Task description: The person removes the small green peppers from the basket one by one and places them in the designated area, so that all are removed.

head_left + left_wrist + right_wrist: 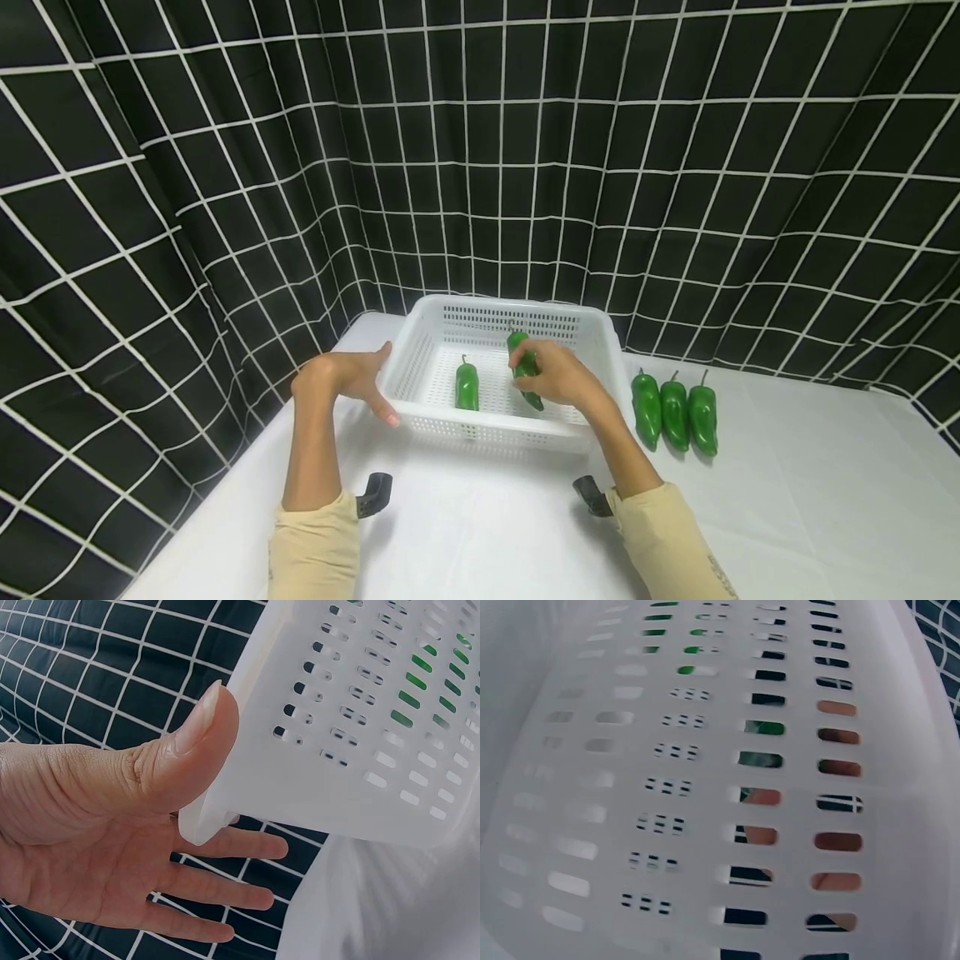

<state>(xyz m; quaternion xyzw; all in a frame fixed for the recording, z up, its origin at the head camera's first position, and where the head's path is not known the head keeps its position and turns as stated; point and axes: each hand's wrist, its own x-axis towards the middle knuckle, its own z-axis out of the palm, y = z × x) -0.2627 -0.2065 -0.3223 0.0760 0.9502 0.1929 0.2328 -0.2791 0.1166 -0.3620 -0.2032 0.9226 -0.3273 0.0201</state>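
Observation:
A white slotted plastic basket (495,421) stands on the table. Inside it, one green chili pepper (467,385) lies on the left of the floor. My right hand (558,373) reaches over the basket's right side and pinches a second green chili pepper (517,340), its stem pointing away from me. Only slivers of skin and green show through the slotted wall (697,825) in the right wrist view. At the near left corner, my left hand (347,375) is spread. Its thumb (206,742) rests against the basket's rim (199,817), while the other fingers stretch out straight beyond it.
Three more green chili peppers (675,415) lie side by side on the white tablecloth (810,467), right of the basket. A black curtain with a white grid (525,150) rises behind and to the sides. A black wrist mount (375,495) juts from the left sleeve.

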